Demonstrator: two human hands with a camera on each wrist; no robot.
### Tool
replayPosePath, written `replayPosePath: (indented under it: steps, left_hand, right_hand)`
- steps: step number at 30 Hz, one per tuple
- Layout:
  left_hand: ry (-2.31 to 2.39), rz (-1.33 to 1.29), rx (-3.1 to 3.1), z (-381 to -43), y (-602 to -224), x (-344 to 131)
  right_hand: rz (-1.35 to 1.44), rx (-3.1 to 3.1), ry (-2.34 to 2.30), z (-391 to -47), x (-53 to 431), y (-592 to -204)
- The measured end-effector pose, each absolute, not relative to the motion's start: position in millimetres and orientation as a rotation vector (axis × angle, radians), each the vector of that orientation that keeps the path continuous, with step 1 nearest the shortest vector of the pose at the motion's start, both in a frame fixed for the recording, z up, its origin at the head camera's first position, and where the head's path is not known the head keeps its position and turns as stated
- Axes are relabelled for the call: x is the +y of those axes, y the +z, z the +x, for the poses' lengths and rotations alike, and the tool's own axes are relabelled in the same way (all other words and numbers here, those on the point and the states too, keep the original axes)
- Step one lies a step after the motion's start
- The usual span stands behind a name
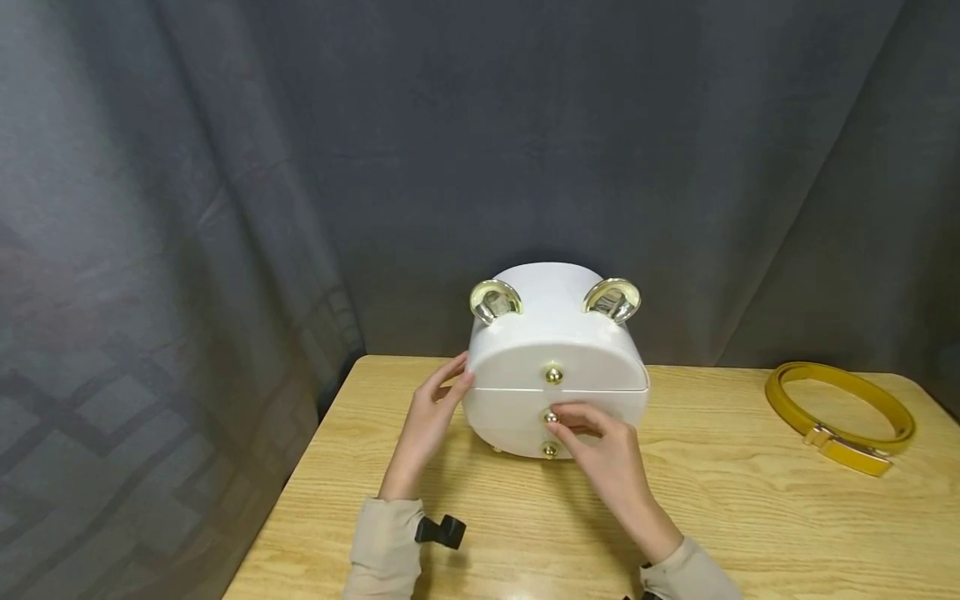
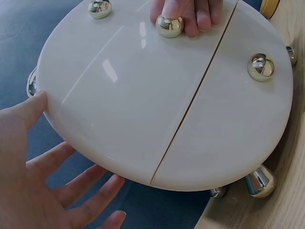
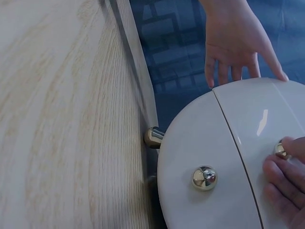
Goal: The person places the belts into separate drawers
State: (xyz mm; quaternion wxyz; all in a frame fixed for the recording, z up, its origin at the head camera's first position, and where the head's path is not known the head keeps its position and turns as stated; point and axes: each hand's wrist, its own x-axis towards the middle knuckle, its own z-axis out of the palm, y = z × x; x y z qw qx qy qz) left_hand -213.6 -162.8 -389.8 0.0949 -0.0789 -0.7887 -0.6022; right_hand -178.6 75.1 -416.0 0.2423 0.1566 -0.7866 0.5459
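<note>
A rounded white drawer box [image 1: 551,329] with two gold ears [image 1: 495,302] stands upright on the wooden table. Its glossy front carries three gold ball knobs, one above another, and a thin seam crosses it. With thumb and fingers my right hand [image 1: 609,450] pinches the middle knob [image 2: 170,27]; the other fingers lie against the front below the seam. My left hand [image 2: 45,181] touches the box's left side, thumb at the front edge and fingers spread along the curve. Above the seam is the upper knob [image 1: 553,376], and near the base the lower knob [image 2: 260,67].
A coiled yellow belt [image 1: 862,385] with a gold buckle [image 1: 819,435] lies at the right of the table [image 1: 720,517]. Dark grey curtains [image 1: 540,150] hang behind and to the left. Short gold feet [image 2: 261,181] support the box.
</note>
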Motion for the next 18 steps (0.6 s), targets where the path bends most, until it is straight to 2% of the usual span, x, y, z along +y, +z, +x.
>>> replayPosePath:
  steps: [18]
  left_hand:
    - [-1.776, -0.232, -2.353, -212.5, -389.8, -163.5]
  right_hand:
    - [0.425, -2.163, 1.531, -180.8, 76.9, -416.6]
